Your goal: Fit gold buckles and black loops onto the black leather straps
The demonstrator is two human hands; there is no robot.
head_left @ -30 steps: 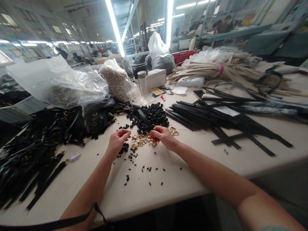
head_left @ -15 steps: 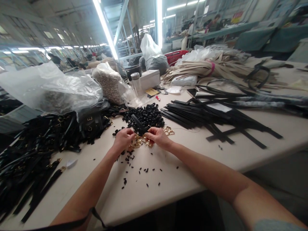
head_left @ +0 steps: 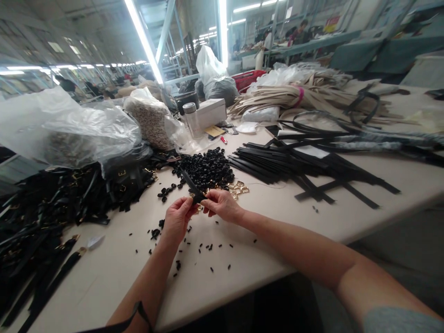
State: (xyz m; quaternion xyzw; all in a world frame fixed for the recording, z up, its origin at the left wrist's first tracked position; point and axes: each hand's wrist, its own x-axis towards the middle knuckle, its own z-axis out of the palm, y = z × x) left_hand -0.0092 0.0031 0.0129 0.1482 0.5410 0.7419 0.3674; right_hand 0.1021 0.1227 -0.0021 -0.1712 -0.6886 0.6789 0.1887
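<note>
A short black strap (head_left: 191,181) slants up between my hands, its lower end pinched in the fingers of my right hand (head_left: 224,204). My left hand (head_left: 177,216) is closed at that same end, and a bit of gold metal, apparently a buckle, glints at its fingertips; most of it is hidden. Loose gold buckles (head_left: 237,188) lie just past my right hand, with a few more partly hidden under my fingers. Behind the strap spreads a heap of small black loops (head_left: 211,166). Tiny black pieces (head_left: 210,247) are scattered on the table in front of my hands.
Black straps with buckles (head_left: 93,194) are piled at left, and flat black strips (head_left: 258,162) lie at right. Farther back stand plastic bags (head_left: 69,127), a clear bottle (head_left: 191,121), a white box (head_left: 211,113) and bundled beige strips (head_left: 270,98). The table's front edge (head_left: 243,290) runs below my arms.
My left hand has drawn back from the gold buckles and come up against the strap's lower end. My right hand has shifted slightly left and nearer with the strap.
</note>
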